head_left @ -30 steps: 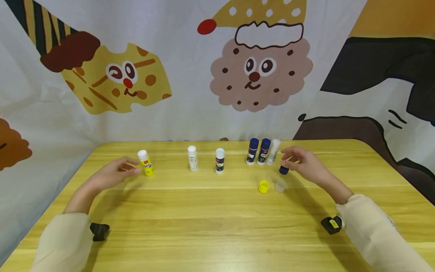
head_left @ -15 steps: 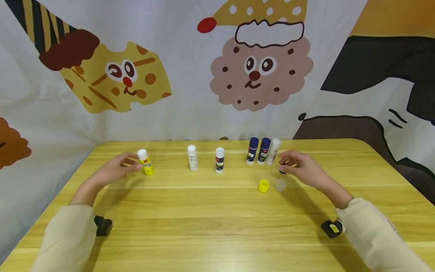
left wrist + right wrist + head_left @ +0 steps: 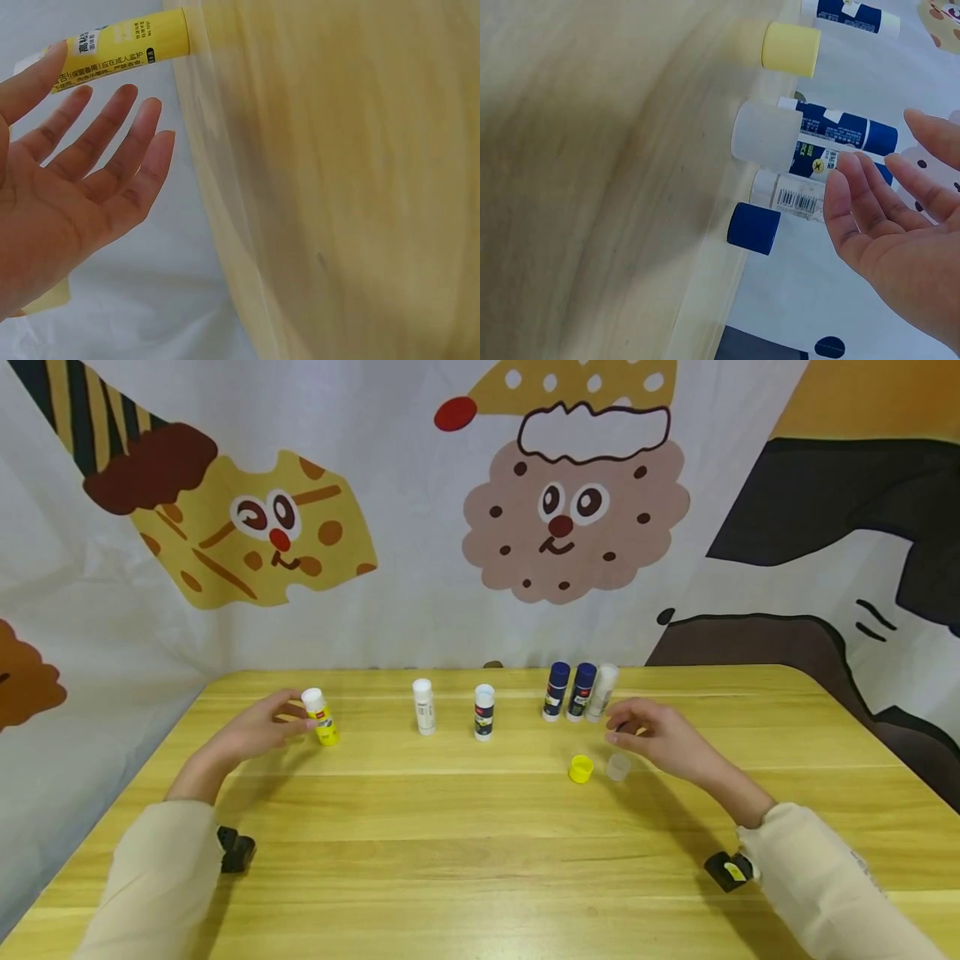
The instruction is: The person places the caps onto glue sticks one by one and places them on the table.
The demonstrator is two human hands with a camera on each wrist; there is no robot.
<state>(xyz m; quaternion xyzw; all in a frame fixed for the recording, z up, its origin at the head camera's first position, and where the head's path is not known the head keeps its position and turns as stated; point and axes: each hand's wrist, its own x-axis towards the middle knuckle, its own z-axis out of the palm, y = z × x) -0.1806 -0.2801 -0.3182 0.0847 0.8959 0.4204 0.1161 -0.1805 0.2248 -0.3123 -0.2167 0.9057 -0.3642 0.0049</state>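
Note:
My left hand (image 3: 258, 727) is beside a yellow glue stick with a white top (image 3: 325, 728), which stands upright at the table's left. In the left wrist view its thumb overlaps the stick, and the other fingers are spread loosely below; whether the thumb touches cannot be told. My right hand (image 3: 660, 739) hovers with relaxed fingers over a dark blue cap (image 3: 754, 229), mostly hidden in the head view. That cap sits on the table, apart from the fingers. A yellow cap (image 3: 581, 769) and a translucent cap (image 3: 618, 767) lie just left of this hand.
A white glue stick (image 3: 424, 708) and a blue-labelled glue stick with a white top (image 3: 483, 722) stand mid-table. Two blue-capped glue sticks (image 3: 556, 693) and a whitish one (image 3: 602, 693) stand close together at the back right. A printed cloth (image 3: 420, 610) hangs behind the table.
My left hand has moved right, up to the yellow glue stick. The right hand has shifted slightly left and now covers most of the blue cap in the head view.

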